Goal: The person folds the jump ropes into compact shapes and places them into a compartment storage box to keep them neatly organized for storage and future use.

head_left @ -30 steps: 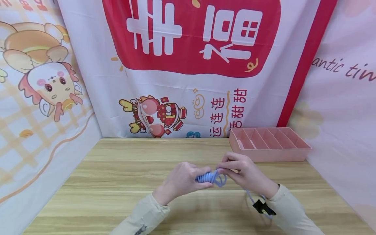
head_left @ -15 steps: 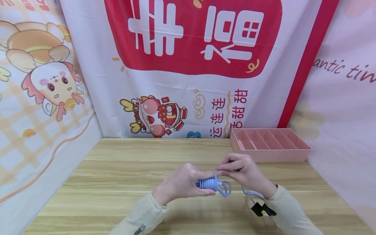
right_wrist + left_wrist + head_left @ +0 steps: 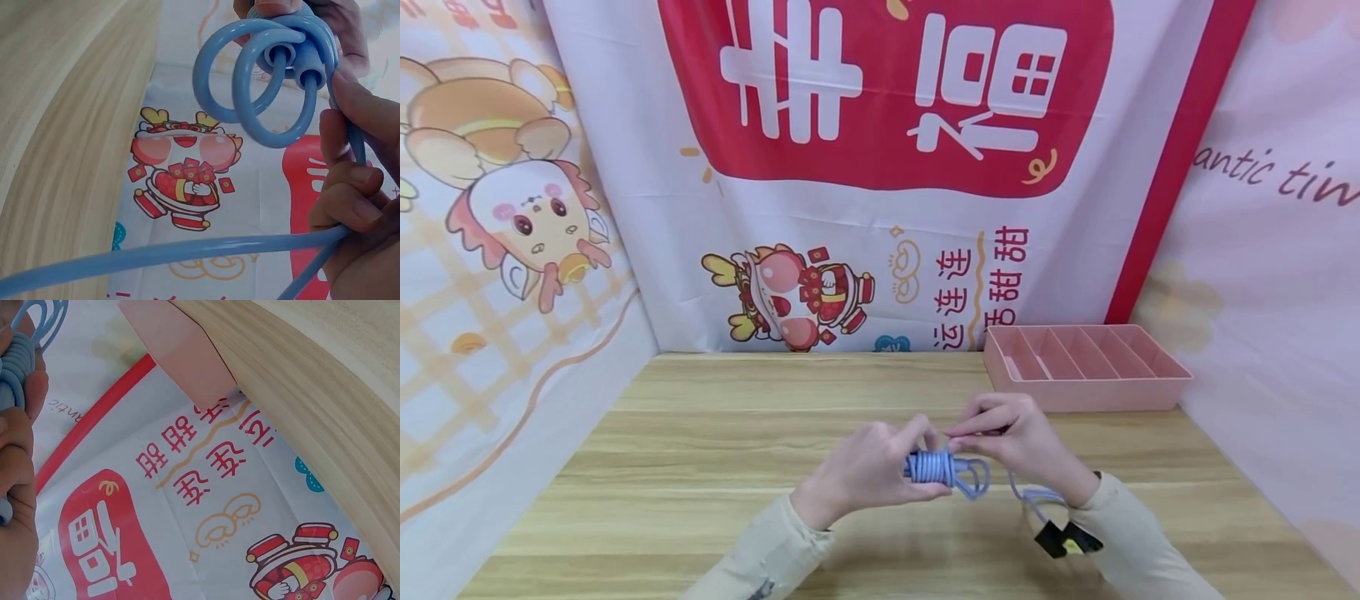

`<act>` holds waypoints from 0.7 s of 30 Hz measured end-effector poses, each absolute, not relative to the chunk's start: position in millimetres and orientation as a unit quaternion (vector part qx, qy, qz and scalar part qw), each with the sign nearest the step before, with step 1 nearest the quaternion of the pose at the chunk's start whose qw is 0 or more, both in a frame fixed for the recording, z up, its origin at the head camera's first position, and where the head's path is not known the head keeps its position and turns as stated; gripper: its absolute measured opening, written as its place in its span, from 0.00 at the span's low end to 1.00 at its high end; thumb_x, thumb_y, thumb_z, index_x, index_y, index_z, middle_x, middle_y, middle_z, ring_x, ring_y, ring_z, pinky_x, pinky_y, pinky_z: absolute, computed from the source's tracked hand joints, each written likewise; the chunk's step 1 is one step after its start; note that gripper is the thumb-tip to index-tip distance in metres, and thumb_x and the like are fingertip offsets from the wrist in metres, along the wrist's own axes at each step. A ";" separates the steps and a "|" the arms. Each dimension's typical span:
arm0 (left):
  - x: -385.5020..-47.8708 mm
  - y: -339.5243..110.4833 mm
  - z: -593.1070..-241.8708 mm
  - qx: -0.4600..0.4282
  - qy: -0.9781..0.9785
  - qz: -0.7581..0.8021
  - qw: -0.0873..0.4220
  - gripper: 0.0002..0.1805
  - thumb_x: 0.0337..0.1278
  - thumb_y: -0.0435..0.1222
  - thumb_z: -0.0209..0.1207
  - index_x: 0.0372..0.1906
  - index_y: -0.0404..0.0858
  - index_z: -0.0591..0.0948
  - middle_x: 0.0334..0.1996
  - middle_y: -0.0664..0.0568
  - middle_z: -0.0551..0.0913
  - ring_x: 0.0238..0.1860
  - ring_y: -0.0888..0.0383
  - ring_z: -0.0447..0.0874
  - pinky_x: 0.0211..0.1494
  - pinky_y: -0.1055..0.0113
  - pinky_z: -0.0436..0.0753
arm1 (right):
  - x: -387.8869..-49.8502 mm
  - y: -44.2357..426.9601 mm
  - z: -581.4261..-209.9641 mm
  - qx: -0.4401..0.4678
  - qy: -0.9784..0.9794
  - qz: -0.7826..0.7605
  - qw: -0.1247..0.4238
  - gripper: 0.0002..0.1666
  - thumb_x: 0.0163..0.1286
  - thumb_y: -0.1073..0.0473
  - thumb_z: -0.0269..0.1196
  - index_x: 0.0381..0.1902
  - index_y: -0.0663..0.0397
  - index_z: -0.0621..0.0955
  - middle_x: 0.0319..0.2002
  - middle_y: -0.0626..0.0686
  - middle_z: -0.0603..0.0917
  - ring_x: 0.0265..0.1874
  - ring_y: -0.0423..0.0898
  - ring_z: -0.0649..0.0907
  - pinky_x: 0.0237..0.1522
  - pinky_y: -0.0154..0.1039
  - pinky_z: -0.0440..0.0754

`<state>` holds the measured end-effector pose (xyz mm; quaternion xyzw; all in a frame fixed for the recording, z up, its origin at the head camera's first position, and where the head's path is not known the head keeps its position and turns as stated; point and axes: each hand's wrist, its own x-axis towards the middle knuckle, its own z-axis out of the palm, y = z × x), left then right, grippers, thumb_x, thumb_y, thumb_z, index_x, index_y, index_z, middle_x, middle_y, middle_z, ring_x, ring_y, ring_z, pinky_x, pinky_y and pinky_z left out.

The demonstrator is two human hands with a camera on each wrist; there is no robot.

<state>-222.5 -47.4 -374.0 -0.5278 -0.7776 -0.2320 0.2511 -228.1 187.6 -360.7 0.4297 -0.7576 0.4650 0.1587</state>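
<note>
A light blue jump rope [image 3: 931,468] is bundled above the table, its cord wound in tight turns around its handles. My left hand [image 3: 868,467] grips the bundle from the left, thumb below and forefinger raised over the coil. Two handle ends [image 3: 309,67] face the right wrist camera, with cord loops [image 3: 269,119] coming out of them. My right hand [image 3: 1011,429] pinches the cord just right of the coil; more cord [image 3: 187,250] trails from its curled fingers. In the left wrist view, the coil [image 3: 19,362] shows only at the left edge.
A pink divided box [image 3: 1090,392] stands at the table's back right, against the printed cloth backdrop [image 3: 865,208]. A black and yellow item [image 3: 1067,540] sits by the right sleeve, near slack cord. The wood-grain table [image 3: 715,442] spreads underneath.
The right hand has drawn the cord around the coil, and the loose loops have swung lower and to the right. The left forefinger has lifted and bent above the coil.
</note>
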 end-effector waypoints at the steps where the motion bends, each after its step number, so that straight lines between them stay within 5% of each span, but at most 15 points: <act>1: -222.2 -46.9 -373.8 -0.527 -0.776 -0.234 0.254 0.30 0.41 0.48 0.77 0.44 0.39 0.74 0.25 0.58 0.82 0.19 0.72 0.72 0.23 0.86 0.69 | -229.1 188.8 -361.3 0.423 -0.762 0.468 0.151 0.10 0.50 0.72 0.75 0.33 0.59 0.90 0.29 0.47 0.85 0.28 0.44 0.81 0.26 0.33 0.80; 10: -225.4 -44.2 -369.4 -0.594 -0.682 -0.296 0.309 0.29 0.48 0.41 0.75 0.57 0.37 0.81 0.40 0.53 0.87 0.31 0.72 0.82 0.35 0.86 0.74 | -235.9 200.6 -358.7 0.358 -0.782 0.510 0.002 0.09 0.65 0.62 0.68 0.43 0.56 0.89 0.38 0.49 0.88 0.36 0.50 0.84 0.38 0.41 0.84; 16: -222.9 -41.1 -367.8 -0.604 -0.648 -0.322 0.334 0.27 0.47 0.40 0.75 0.54 0.35 0.84 0.30 0.54 0.87 0.27 0.74 0.79 0.33 0.86 0.73 | -239.0 203.6 -360.1 0.373 -0.752 0.540 -0.068 0.12 0.71 0.63 0.63 0.49 0.54 0.87 0.44 0.55 0.87 0.42 0.56 0.84 0.45 0.51 0.82; 21: -222.7 -39.5 -369.1 -0.600 -0.646 -0.338 0.328 0.25 0.48 0.38 0.74 0.53 0.34 0.84 0.31 0.54 0.87 0.25 0.75 0.77 0.31 0.87 0.72 | -242.0 204.4 -363.3 0.343 -0.765 0.540 -0.078 0.11 0.70 0.61 0.64 0.47 0.54 0.88 0.41 0.55 0.87 0.39 0.52 0.84 0.42 0.44 0.83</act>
